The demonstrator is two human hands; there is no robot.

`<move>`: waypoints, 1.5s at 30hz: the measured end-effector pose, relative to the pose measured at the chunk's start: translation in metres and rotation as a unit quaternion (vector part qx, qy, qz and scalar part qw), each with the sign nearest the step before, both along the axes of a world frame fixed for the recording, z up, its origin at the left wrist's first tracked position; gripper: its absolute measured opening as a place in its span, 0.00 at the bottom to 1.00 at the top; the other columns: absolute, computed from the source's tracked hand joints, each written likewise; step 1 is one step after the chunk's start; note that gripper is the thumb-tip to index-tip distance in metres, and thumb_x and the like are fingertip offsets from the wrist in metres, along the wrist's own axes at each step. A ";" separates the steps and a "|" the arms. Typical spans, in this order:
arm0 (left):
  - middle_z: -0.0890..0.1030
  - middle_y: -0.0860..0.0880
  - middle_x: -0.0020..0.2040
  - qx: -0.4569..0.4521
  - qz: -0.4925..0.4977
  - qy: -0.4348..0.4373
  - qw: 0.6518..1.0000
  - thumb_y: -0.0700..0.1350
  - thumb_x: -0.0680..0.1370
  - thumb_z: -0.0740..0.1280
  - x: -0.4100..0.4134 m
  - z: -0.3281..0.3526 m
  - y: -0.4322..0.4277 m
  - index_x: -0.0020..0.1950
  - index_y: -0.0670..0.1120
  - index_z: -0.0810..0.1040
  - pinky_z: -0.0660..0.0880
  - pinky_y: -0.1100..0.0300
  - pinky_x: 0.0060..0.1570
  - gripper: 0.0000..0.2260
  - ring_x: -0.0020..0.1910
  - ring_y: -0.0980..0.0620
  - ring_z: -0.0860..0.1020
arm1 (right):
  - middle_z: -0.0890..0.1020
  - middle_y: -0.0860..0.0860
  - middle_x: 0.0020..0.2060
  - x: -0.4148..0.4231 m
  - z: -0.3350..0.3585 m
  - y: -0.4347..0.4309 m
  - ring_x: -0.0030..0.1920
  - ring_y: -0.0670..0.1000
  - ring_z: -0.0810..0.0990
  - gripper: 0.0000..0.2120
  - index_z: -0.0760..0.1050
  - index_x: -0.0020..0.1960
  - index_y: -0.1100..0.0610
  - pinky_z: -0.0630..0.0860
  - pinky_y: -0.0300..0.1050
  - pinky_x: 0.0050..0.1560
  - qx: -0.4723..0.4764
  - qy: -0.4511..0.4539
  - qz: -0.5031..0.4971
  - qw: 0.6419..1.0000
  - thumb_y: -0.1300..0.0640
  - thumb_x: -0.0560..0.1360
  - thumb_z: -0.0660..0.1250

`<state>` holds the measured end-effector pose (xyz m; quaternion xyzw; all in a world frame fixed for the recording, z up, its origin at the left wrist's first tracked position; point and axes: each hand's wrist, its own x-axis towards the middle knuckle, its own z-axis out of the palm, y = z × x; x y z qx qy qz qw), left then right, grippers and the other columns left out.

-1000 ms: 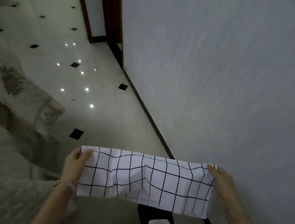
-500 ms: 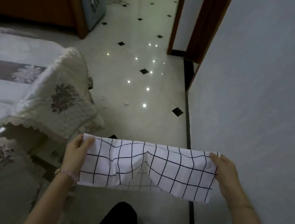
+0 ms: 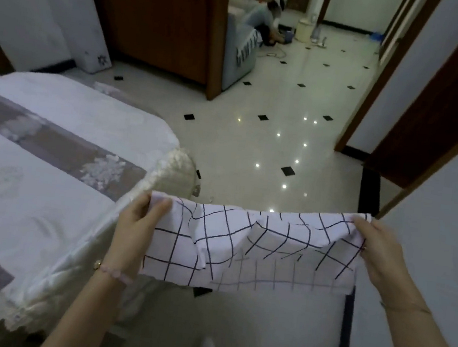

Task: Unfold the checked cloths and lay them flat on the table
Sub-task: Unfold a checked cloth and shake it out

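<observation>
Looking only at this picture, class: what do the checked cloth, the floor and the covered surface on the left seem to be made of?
Checked cloth: thin woven fabric, probably cotton, matte; it sags and creases between the left hand and right hand.
Floor: polished tile, likely ceramic or stone; it mirrors lights as bright dots.
Cover: slightly shiny textile with flower patterns and a lacy edge; the fibre is unclear.

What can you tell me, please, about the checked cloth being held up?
The cloth is white with a thin dark grid and looks like light woven fabric. It is held in the air as a wide band, folded over, with a second layer showing along the lower edge. The middle sags in creases. The left hand pinches its left end, the right hand its right end. It hangs above the tiled floor, touching nothing else.
</observation>
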<state>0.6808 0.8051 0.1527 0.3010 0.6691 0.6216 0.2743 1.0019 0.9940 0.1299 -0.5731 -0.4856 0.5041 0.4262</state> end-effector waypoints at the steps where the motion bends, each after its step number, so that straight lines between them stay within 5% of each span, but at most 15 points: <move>1: 0.77 0.46 0.40 0.030 0.014 0.009 0.999 0.43 0.77 0.67 -0.012 0.015 0.011 0.44 0.36 0.75 0.69 0.55 0.42 0.09 0.41 0.52 0.73 | 0.84 0.54 0.40 -0.018 0.015 0.024 0.42 0.52 0.82 0.07 0.80 0.43 0.55 0.77 0.46 0.46 0.017 0.013 0.014 1.000 0.57 0.75 0.64; 5: 0.73 0.43 0.40 0.100 0.086 0.054 0.990 0.40 0.78 0.65 -0.064 0.065 0.038 0.46 0.30 0.71 0.70 0.58 0.40 0.12 0.40 0.52 0.71 | 0.84 0.48 0.30 -0.106 0.062 0.097 0.35 0.45 0.83 0.07 0.79 0.41 0.56 0.79 0.36 0.36 0.045 0.079 0.092 0.992 0.59 0.75 0.64; 9: 0.77 0.47 0.40 0.112 0.206 0.052 0.971 0.40 0.78 0.65 -0.121 0.085 0.029 0.45 0.41 0.77 0.73 0.62 0.40 0.04 0.38 0.55 0.75 | 0.84 0.46 0.30 -0.207 0.075 0.142 0.36 0.45 0.81 0.06 0.80 0.40 0.57 0.78 0.38 0.40 0.047 0.101 0.195 0.974 0.59 0.74 0.66; 14: 0.80 0.56 0.32 0.096 0.363 0.025 0.927 0.39 0.78 0.63 -0.179 0.070 -0.005 0.38 0.48 0.75 0.74 0.62 0.40 0.10 0.34 0.60 0.78 | 0.83 0.46 0.27 -0.335 0.068 0.175 0.30 0.42 0.81 0.06 0.77 0.39 0.57 0.77 0.34 0.33 0.020 0.133 0.315 0.939 0.60 0.75 0.65; 17: 0.81 0.62 0.27 0.062 0.452 0.038 0.889 0.37 0.79 0.61 -0.197 0.060 -0.016 0.44 0.44 0.76 0.74 0.75 0.32 0.07 0.30 0.68 0.79 | 0.84 0.49 0.32 -0.407 0.059 0.190 0.33 0.45 0.82 0.06 0.78 0.43 0.59 0.78 0.37 0.36 0.004 0.121 0.397 0.910 0.61 0.76 0.64; 21: 0.82 0.55 0.31 0.022 0.528 0.003 0.849 0.41 0.78 0.64 -0.220 0.044 -0.039 0.41 0.47 0.78 0.77 0.69 0.29 0.07 0.34 0.57 0.79 | 0.84 0.54 0.38 -0.488 0.043 0.199 0.38 0.51 0.82 0.07 0.79 0.48 0.62 0.79 0.44 0.42 -0.018 0.087 0.483 0.871 0.59 0.75 0.65; 25: 0.76 0.43 0.41 -0.037 0.565 -0.022 0.824 0.42 0.78 0.65 -0.242 0.022 -0.057 0.43 0.43 0.76 0.73 0.56 0.38 0.05 0.42 0.48 0.74 | 0.83 0.53 0.39 -0.554 0.025 0.189 0.42 0.54 0.81 0.04 0.80 0.44 0.57 0.77 0.48 0.49 -0.043 0.059 0.547 0.834 0.60 0.75 0.66; 31: 0.75 0.43 0.37 -0.088 0.587 -0.063 0.802 0.41 0.77 0.65 -0.286 -0.004 -0.074 0.37 0.43 0.73 0.74 0.55 0.40 0.09 0.38 0.47 0.74 | 0.83 0.48 0.28 -0.632 0.005 0.168 0.34 0.50 0.80 0.05 0.78 0.42 0.58 0.77 0.41 0.38 -0.043 0.017 0.588 0.808 0.60 0.75 0.65; 35: 0.75 0.46 0.36 -0.088 0.591 -0.048 0.801 0.42 0.77 0.66 -0.325 0.003 -0.082 0.35 0.46 0.74 0.73 0.58 0.39 0.10 0.38 0.48 0.73 | 0.82 0.44 0.25 -0.670 0.015 0.161 0.29 0.44 0.80 0.06 0.77 0.40 0.55 0.77 0.36 0.33 -0.038 0.029 0.578 0.814 0.61 0.76 0.65; 39: 0.77 0.45 0.40 -0.074 0.584 -0.027 0.808 0.43 0.77 0.66 -0.357 0.013 -0.089 0.37 0.48 0.75 0.73 0.52 0.46 0.08 0.43 0.48 0.75 | 0.82 0.54 0.37 -0.691 0.029 0.164 0.37 0.52 0.79 0.06 0.78 0.41 0.57 0.75 0.45 0.45 -0.012 0.042 0.562 0.826 0.61 0.76 0.65; 45: 0.76 0.47 0.37 -0.093 0.563 -0.037 0.820 0.41 0.77 0.66 -0.363 -0.015 -0.088 0.43 0.43 0.76 0.71 0.61 0.36 0.04 0.38 0.50 0.73 | 0.84 0.48 0.33 -0.682 0.000 0.171 0.35 0.47 0.81 0.05 0.79 0.46 0.59 0.77 0.42 0.41 -0.031 -0.003 0.554 0.832 0.59 0.75 0.66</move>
